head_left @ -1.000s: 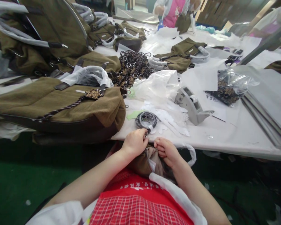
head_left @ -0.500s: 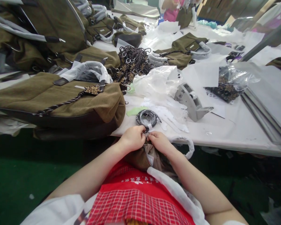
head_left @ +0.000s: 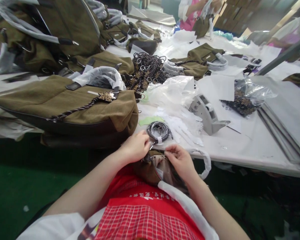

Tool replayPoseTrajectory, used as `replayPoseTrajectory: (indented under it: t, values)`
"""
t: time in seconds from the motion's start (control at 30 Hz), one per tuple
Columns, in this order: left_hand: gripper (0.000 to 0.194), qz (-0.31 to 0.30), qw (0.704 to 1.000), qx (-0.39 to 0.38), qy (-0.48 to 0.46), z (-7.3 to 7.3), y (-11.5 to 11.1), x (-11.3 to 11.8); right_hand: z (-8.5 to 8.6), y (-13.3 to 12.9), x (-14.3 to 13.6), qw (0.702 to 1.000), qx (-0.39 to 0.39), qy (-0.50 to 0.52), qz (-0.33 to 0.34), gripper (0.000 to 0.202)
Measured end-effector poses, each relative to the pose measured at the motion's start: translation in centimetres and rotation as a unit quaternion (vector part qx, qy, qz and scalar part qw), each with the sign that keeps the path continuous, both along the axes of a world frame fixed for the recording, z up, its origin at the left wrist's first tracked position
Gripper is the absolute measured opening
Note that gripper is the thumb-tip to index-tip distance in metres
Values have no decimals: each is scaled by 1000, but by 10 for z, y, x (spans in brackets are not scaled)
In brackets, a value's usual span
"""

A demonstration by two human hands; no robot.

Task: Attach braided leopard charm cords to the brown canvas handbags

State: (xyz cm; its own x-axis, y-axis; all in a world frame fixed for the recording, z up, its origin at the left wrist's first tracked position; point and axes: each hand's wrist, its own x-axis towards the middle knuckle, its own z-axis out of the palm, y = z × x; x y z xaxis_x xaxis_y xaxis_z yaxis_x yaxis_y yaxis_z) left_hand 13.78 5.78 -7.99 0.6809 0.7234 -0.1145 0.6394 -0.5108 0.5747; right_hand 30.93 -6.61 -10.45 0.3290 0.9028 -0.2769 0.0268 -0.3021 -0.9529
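An olive-brown handbag (head_left: 147, 171) rests against my red apron at the table edge, its zipper open and a pale lining showing. My left hand (head_left: 137, 146) is closed at the bag's left upper edge, near a small metal piece; its fingertips hide what they pinch. Thumb and fingers of my right hand (head_left: 180, 161) pinch the bag's rim beside the zipper. Just beyond both hands lies a coiled dark strap (head_left: 168, 132) in clear wrap, bound with a white band. White-wrapped handles (head_left: 205, 163) stick out from the bag.
A finished-looking olive bag (head_left: 100, 113) with a leopard-print tag lies at left, with more bags piled behind. Braided cords with rings (head_left: 150, 71), a grey tape dispenser (head_left: 206, 113), plastic sheeting (head_left: 175, 90) and metal bars (head_left: 280, 133) cover the table. Another person (head_left: 190, 16) stands at the far side.
My hands have moved apart, the left to the left and the right slightly right and down. More of the bag's open zipper and lining now shows between them. The view has shifted slightly.
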Motion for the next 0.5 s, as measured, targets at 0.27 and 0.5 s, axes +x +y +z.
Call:
replayPoseTrajectory:
  t: [0.27, 0.5]
  values:
    - [30, 90, 878, -388, -266, 0, -4, 9, 9, 0, 1, 947, -18, 320, -21, 24]
    - [32, 117, 855, -414, -289, -8, -6, 11, 17, -9, 7, 999, 21, 38, -21, 15]
